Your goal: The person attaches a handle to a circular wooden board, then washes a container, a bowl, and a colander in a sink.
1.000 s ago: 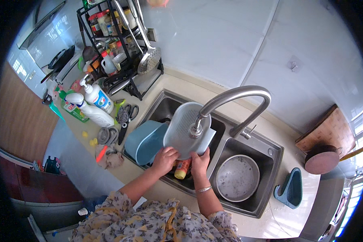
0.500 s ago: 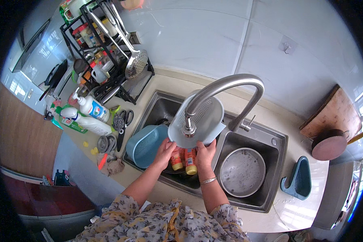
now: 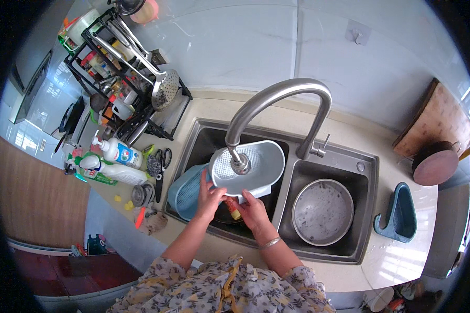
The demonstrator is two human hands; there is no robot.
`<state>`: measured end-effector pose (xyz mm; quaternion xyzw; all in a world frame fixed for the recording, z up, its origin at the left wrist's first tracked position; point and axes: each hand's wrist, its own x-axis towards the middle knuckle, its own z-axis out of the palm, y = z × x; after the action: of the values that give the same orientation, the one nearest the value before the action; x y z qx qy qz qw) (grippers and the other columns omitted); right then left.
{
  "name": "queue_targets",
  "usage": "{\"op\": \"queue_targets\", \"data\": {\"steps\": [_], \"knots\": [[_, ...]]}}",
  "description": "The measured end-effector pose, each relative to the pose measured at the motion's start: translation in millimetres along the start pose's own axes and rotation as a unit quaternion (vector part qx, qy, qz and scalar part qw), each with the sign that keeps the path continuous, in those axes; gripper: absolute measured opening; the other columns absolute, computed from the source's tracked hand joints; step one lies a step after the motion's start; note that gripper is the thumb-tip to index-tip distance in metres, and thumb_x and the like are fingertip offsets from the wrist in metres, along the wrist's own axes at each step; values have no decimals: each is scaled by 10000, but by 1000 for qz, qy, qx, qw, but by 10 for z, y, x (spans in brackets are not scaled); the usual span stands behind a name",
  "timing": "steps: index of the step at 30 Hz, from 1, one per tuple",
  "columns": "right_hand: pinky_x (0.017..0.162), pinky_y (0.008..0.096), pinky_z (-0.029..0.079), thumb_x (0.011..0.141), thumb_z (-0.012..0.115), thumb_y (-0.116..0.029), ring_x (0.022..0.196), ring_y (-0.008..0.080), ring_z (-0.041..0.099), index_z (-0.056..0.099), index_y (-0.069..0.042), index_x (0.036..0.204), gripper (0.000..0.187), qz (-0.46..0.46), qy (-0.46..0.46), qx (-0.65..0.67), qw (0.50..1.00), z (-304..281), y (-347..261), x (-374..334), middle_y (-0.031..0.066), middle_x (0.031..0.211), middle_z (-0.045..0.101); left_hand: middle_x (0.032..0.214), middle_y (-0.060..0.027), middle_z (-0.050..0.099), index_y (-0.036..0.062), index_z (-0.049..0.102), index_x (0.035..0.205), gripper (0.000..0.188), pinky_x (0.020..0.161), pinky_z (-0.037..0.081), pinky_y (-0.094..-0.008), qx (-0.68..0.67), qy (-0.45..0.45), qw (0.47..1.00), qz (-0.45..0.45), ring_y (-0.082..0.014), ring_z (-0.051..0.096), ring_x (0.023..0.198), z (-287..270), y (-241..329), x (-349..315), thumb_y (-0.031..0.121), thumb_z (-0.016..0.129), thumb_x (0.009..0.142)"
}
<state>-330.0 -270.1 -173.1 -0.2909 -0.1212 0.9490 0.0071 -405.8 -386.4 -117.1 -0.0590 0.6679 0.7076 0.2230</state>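
A light grey plastic drain basket (image 3: 262, 169) with a perforated part is tilted above the left sink bowl, under the spout of the metal faucet (image 3: 304, 86). My left hand (image 3: 210, 202) grips its near left edge. My right hand (image 3: 251, 209) is closed on the near side, thumb up at the rim; its other fingers are partly hidden. Below and to the left, a blue perforated basket (image 3: 185, 194) leans in the bowl. A red bottle with a yellow cap (image 3: 233, 209) shows between my hands. Whether water is running, I cannot tell.
A round metal pan (image 3: 322, 213) lies in the right sink bowl (image 3: 365, 221). On the counter stand a teal corner strainer (image 3: 402, 214), pump and spray bottles (image 3: 120, 151), and scissors (image 3: 163, 167). A black spice rack (image 3: 141, 88) with hanging ladles is at the back left.
The grey basket has turned so its long side lies more crosswise. My right hand has shifted left along its near side, and the bottles below are now mostly covered.
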Motion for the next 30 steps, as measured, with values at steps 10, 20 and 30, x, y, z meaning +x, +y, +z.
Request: {"op": "queue_targets", "data": {"steps": [10, 20, 30], "knots": [[638, 272, 512, 919, 585, -221, 802, 157, 609, 473, -5, 1188, 363, -79, 92, -198, 973, -180, -206, -546, 82, 991, 595, 1118, -196, 554, 72, 177, 1419, 736, 719, 577, -458, 2, -46, 993, -107, -334, 644, 903, -335, 140, -449, 94, 560, 791], [500, 240, 459, 892, 622, -203, 656, 144, 619, 539, 17, 1059, 289, -145, 59, -289, 944, -38, -441, -1155, 86, 861, 628, 1079, -199, 593, 45, 381, 1258, 483, 694, 575, -406, -113, -143, 942, -282, -352, 669, 873, -401, -76, -363, 188, 531, 822], [560, 260, 523, 859, 671, -215, 728, 167, 659, 492, 43, 1141, 421, -187, 104, -502, 838, -459, -669, -892, 116, 1035, 597, 1075, -167, 591, 57, 405, 1261, 509, 707, 590, -421, -37, -137, 972, -186, -310, 665, 850, -156, -80, -81, -1, 496, 764]]}}
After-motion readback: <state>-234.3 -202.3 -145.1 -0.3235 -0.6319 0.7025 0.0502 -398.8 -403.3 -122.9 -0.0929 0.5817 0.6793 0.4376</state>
